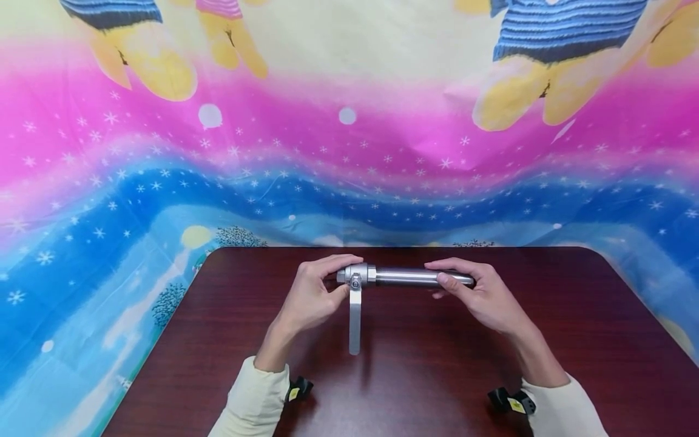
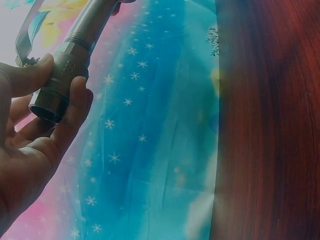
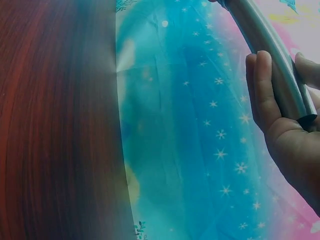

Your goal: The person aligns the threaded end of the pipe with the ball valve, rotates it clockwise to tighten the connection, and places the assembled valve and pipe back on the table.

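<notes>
A silver ball valve with a long flat lever handle sits on the left end of a shiny metal pipe. Both are held roughly level above the table. My left hand grips the valve body between thumb and fingers, and the lever points toward me. In the left wrist view, some pipe threads show beside the valve's hex end, and the valve's open end faces my palm. The pipe's right part lies in my right hand, thumb on the near side and fingers round the far side.
Below is a dark red-brown wooden table with rounded far corners. A colourful printed cloth with snowflakes hangs behind it and along its sides. Black wrist cameras are strapped at both cream sleeves.
</notes>
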`<state>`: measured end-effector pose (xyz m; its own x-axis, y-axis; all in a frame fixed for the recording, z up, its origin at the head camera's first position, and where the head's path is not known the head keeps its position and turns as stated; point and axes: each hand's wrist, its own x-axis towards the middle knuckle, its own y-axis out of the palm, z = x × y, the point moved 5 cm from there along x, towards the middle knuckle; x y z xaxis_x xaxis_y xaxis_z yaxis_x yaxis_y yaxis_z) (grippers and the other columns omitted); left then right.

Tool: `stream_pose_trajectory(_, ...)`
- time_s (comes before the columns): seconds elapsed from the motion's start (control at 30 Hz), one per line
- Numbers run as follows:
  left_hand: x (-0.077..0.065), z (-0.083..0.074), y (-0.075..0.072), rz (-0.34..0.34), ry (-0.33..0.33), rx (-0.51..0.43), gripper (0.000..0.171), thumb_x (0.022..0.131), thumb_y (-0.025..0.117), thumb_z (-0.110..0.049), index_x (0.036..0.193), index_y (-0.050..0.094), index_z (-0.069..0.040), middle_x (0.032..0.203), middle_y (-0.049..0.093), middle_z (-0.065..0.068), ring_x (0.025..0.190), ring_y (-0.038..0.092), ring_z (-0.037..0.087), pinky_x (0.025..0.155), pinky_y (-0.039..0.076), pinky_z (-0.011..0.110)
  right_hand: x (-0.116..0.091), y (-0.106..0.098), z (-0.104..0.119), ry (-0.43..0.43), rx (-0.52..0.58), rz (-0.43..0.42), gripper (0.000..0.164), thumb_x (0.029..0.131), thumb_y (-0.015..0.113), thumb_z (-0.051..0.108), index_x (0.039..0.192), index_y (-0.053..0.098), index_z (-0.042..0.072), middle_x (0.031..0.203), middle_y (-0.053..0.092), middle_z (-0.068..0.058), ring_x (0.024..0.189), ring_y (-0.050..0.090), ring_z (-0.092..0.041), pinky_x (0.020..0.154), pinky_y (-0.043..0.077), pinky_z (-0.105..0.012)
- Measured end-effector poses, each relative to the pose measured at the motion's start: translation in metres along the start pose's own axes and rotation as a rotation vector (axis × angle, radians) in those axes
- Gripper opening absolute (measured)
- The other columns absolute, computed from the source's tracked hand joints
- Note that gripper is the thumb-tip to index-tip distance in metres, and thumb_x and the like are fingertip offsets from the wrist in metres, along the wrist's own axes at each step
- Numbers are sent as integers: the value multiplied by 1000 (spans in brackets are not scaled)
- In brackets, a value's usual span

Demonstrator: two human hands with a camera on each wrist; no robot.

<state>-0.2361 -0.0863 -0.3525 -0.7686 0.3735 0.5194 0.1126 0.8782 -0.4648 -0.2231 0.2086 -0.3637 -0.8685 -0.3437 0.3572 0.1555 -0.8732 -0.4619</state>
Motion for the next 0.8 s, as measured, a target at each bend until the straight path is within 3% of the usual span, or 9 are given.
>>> stream_pose_trajectory(0.17,-1,1,-1,-4,-30,-24,52,84,70,15,131,77,-8,125,78,11,87,68,21,70,58,23,1,3,0,-56,-93,-18,40,97,76,5,135,73,18,129,70,-4,99,70,-8,82,53,-21)
stream_pose_trajectory(0.37,-2,2,-1,-7,-43,-24,52,85,71,13,132,76,-9,126,78,11,87,69,23,70,58,22,-1,2,4,-101,-122,-91,42,90,82,-3,128,76,14,128,71,0,110,64,-5,87,51,-16)
stream_pose_trajectory(0.67,-1,2,-2,-5,-15,-16,51,85,72,14,131,77,-9,129,77,10,91,69,20,72,60,23,-2,1,2,-36,-93,-109,37,95,79,2,130,77,13,125,74,-9,87,71,-7,69,55,-22)
stream_pose_trajectory(0.8,0,2,-2,6,-5,-16,51,85,72,14,131,77,-10,129,77,9,91,69,20,71,59,23,-1,1,-1,-25,-17,-87,35,98,75,0,132,75,7,118,75,-1,83,79,-11,68,61,-23)
